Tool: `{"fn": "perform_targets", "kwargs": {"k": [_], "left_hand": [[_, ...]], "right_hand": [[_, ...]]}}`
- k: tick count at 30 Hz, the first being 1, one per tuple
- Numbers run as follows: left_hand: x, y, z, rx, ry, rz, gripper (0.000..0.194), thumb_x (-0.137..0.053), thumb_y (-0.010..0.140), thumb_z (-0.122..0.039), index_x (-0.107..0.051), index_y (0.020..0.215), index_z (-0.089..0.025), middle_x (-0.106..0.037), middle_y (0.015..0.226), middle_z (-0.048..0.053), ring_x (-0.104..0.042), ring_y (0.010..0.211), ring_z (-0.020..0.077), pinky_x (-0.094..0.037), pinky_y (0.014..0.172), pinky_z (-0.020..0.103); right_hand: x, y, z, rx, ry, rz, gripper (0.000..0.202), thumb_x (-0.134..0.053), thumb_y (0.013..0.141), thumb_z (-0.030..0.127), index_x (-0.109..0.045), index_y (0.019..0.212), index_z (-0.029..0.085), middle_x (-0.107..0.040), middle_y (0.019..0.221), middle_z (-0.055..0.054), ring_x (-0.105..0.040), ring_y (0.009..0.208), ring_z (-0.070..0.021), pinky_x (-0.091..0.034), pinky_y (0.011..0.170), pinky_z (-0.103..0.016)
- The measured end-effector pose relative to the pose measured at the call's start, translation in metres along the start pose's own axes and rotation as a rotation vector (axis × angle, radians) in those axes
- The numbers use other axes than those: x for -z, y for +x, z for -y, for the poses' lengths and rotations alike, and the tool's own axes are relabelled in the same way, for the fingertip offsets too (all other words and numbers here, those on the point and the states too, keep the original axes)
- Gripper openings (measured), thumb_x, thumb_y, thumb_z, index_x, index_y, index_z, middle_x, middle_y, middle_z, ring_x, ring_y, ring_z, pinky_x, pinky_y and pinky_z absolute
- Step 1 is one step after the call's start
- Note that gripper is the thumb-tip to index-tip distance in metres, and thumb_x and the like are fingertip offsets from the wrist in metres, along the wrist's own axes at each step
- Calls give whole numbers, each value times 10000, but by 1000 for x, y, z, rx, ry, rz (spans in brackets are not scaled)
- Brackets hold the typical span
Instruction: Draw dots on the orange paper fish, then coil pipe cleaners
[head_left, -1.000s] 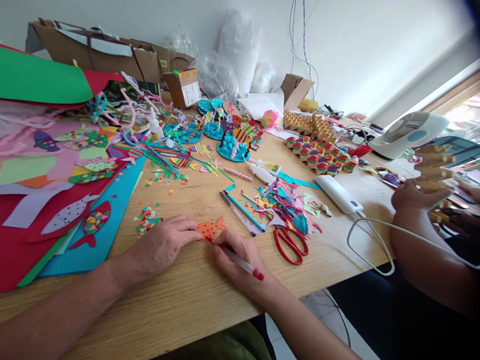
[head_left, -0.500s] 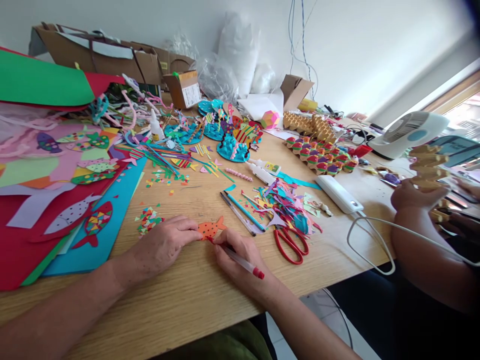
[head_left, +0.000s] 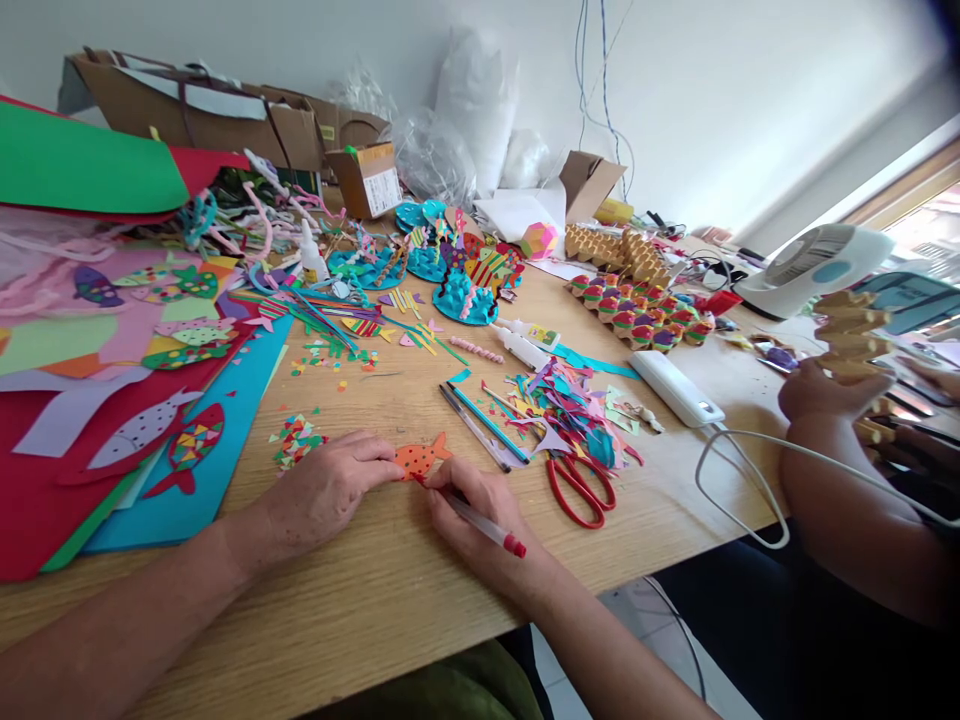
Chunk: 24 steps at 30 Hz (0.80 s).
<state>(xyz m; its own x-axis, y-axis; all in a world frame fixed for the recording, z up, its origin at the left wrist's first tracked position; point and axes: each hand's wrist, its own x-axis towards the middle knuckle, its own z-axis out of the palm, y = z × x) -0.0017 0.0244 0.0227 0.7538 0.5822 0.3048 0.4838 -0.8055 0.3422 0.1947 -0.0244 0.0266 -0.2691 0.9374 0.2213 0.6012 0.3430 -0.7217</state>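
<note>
Head view: we cannot clearly make out the tip of the red pen [head_left: 491,527], which meets the lower rim of the orange paper fish [head_left: 420,458] in a small patch of red. Our left hand [head_left: 322,490] touches the end opposite the tail; whether its fingers pinch or merely press, we cannot tell. Our right hand [head_left: 469,545] grasps the pen. Paper scraps [head_left: 566,395] partly hide the blades of the red-handled scissors [head_left: 586,486], and we see the paper sheets [head_left: 37,520] cut off at the left of the tabletop [head_left: 360,590]. On the right, another person's hand [head_left: 832,390] holds a piece of egg carton [head_left: 855,335].

The tabletop is wood-grained, with cardboard boxes [head_left: 150,100] along its far edge, a pale wall [head_left: 675,100] behind, and a white fan [head_left: 814,265] toward the far right corner.

Our fish lies near the middle of the near edge, dark-spotted, its forked tail toward the right.
</note>
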Motion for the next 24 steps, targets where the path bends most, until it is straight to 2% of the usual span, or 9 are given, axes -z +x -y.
{"fn": "perform_targets", "kwargs": {"k": [24], "left_hand": [[1,-1,0,-10,9,-17,456,-296,810,3,-681,975,-179,-673,955,55,-592,887,176,-483,775,283]], "right_hand": [[1,0,1,-3,-22,11,102,-448,761,147,-494,683,195,-507,554,41,-427,462,-85,-316,469,-182]]}}
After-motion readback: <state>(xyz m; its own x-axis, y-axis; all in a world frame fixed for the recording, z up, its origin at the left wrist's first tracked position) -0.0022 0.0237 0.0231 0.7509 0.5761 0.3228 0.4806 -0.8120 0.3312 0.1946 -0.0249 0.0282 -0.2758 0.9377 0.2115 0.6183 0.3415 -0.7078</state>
